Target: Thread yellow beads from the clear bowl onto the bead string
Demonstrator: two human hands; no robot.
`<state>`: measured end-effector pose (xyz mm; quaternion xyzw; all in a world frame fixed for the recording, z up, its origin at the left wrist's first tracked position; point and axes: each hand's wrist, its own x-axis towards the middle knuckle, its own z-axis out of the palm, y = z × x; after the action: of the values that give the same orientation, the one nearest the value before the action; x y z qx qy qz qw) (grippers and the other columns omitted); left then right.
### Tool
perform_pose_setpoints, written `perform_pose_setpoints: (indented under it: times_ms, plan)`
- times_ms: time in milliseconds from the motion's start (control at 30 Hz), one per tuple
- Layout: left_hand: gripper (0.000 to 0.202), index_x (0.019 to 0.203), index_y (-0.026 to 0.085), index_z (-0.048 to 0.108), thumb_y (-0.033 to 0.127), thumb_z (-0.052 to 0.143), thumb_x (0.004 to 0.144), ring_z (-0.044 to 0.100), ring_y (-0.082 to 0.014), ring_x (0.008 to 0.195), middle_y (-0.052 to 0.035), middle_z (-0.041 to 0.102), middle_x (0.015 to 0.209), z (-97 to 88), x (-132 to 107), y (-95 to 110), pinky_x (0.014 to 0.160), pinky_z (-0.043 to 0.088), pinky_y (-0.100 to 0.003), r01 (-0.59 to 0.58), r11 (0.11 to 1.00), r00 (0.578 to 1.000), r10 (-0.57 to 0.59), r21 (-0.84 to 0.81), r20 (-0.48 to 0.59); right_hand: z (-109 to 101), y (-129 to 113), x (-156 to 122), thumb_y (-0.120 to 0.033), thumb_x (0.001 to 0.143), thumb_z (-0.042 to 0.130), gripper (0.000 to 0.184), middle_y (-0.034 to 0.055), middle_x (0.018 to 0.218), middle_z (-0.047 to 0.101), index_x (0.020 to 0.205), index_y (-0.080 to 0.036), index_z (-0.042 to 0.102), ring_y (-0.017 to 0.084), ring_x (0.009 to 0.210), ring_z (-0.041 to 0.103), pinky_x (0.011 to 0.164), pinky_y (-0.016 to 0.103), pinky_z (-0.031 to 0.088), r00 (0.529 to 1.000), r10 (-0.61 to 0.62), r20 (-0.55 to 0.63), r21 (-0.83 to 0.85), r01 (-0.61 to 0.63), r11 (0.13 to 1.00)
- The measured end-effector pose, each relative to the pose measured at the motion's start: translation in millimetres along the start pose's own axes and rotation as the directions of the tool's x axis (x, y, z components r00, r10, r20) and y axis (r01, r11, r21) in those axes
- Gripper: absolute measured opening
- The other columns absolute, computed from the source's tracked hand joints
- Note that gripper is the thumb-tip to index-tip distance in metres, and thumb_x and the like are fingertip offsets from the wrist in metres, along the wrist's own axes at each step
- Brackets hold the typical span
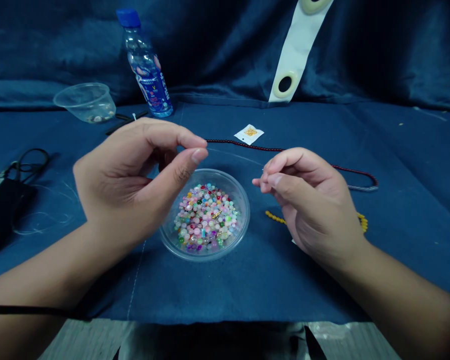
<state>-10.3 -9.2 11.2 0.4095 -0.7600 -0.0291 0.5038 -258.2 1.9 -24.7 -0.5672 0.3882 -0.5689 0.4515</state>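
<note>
My left hand (135, 180) hovers above the left rim of a clear plastic bowl (243, 220) filled with several mixed coloured beads (204, 217). Its thumb and forefinger are pinched together on something too small to make out. My right hand (307, 200) floats to the right of the bowl, its fingertips pinched at about the same height; a thin clear thread seems to run toward them, but I cannot be sure. A dark red bead strand (270, 148) lies on the blue cloth behind both hands. A yellow bead strand (273, 216) lies partly hidden under my right hand.
An empty clear cup (85, 101) and a water bottle (147, 67) stand at the back left. A small packet of gold bits (249, 133) lies behind the bowl. Scissors (30, 162), a dark box (0, 210) and loose clear thread (48, 215) sit at the left.
</note>
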Motion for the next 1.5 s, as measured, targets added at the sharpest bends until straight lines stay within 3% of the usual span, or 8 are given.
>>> perform_pose_setpoints:
  times_ms: [133, 267, 367, 633, 933, 1100, 1300, 1500]
  plan:
    - [0.005, 0.106, 0.026, 0.079, 0.030, 0.082, 0.108, 0.073, -0.0136, 0.090, 0.0052, 0.084, 0.105, 2.9, 0.4, -6.5, 0.077, 0.057, -0.039, -0.049, 0.993, 0.995, 0.057, -0.104, 0.081, 1.7, -4.5, -4.3, -0.022, 0.103, 0.073, 0.019, 0.0058, 0.120, 0.076, 0.121, -0.027, 0.076, 0.024, 0.110, 0.073, 0.098, 0.041, 0.063, 0.986, -0.139, 0.094, -0.109, 0.149, 0.983]
    - [0.004, 0.104, 0.029, 0.080, 0.030, 0.084, 0.106, 0.077, -0.0157, 0.093, 0.0042, 0.085, 0.106, 5.3, 0.3, -8.1, 0.081, 0.061, -0.038, -0.035, 0.982, 0.981, 0.069, -0.185, 0.183, 5.9, -11.4, -9.0, -0.023, 0.099, 0.082, 0.030, 0.0074, 0.125, 0.077, 0.128, -0.028, 0.075, 0.027, 0.115, 0.072, 0.104, 0.048, 0.060, 0.902, -0.382, 0.200, -0.386, 0.431, 0.816]
    - [0.006, 0.105, 0.032, 0.081, 0.026, 0.082, 0.106, 0.079, -0.0158, 0.094, 0.0055, 0.086, 0.104, 5.7, 0.9, -7.5, 0.085, 0.064, -0.036, -0.048, 0.976, 0.969, 0.096, -0.211, 0.227, 8.9, -12.1, -10.6, -0.022, 0.100, 0.085, 0.028, 0.0065, 0.119, 0.081, 0.125, -0.029, 0.076, 0.027, 0.110, 0.075, 0.098, 0.048, 0.061, 0.856, -0.457, 0.244, -0.473, 0.516, 0.714]
    - [0.015, 0.111, 0.031, 0.083, 0.018, 0.081, 0.105, 0.082, -0.0169, 0.099, 0.0037, 0.088, 0.107, 3.6, 3.2, -10.0, 0.096, 0.066, -0.034, -0.125, 0.959, 0.922, 0.207, -0.255, 0.326, 12.6, -4.7, -8.4, -0.017, 0.103, 0.080, 0.023, 0.0051, 0.113, 0.085, 0.122, -0.031, 0.080, 0.025, 0.104, 0.080, 0.092, 0.046, 0.062, 0.856, -0.474, 0.206, -0.518, 0.507, 0.689]
    - [0.015, 0.113, 0.030, 0.080, 0.016, 0.078, 0.107, 0.083, -0.0169, 0.102, 0.0029, 0.087, 0.108, 2.9, 5.9, -11.6, 0.098, 0.063, -0.035, -0.189, 0.944, 0.881, 0.284, -0.269, 0.378, 11.5, -4.1, -8.1, -0.014, 0.104, 0.081, 0.018, -0.0019, 0.103, 0.087, 0.107, -0.032, 0.083, 0.021, 0.092, 0.081, 0.101, 0.045, 0.064, 0.885, -0.409, 0.221, -0.438, 0.465, 0.769]
    - [0.009, 0.114, 0.027, 0.083, 0.024, 0.075, 0.109, 0.080, -0.0207, 0.108, -0.0016, 0.085, 0.116, -8.3, 17.1, -24.4, 0.099, 0.063, -0.036, -0.302, 0.940, 0.813, 0.340, -0.155, 0.474, 11.9, -6.5, -9.5, -0.016, 0.103, 0.079, 0.016, -0.0001, 0.101, 0.087, 0.103, -0.032, 0.082, 0.024, 0.093, 0.081, 0.098, 0.048, 0.068, 0.899, -0.404, 0.169, -0.476, 0.433, 0.765]
    - [0.017, 0.105, 0.029, 0.089, 0.028, 0.072, 0.104, 0.067, -0.0371, 0.135, -0.0098, 0.067, 0.159, -34.7, 23.2, -38.5, 0.117, 0.058, -0.064, -0.397, 0.878, 0.718, 0.116, 0.266, 0.686, 12.3, -8.4, -8.4, -0.016, 0.102, 0.077, 0.015, 0.0023, 0.096, 0.085, 0.099, -0.031, 0.080, 0.026, 0.093, 0.080, 0.088, 0.046, 0.069, 0.899, -0.420, 0.124, -0.511, 0.421, 0.749]
    - [0.015, 0.102, 0.030, 0.092, 0.029, 0.084, 0.089, 0.063, -0.0480, 0.147, -0.0151, 0.061, 0.169, -23.4, 12.9, -24.0, 0.108, 0.062, -0.074, -0.342, 0.817, 0.642, -0.158, 0.465, 0.750, 12.4, -9.6, -9.2, -0.014, 0.103, 0.076, 0.016, 0.0021, 0.095, 0.083, 0.099, -0.030, 0.077, 0.025, 0.093, 0.079, 0.088, 0.044, 0.066, 0.892, -0.431, 0.134, -0.506, 0.436, 0.745]
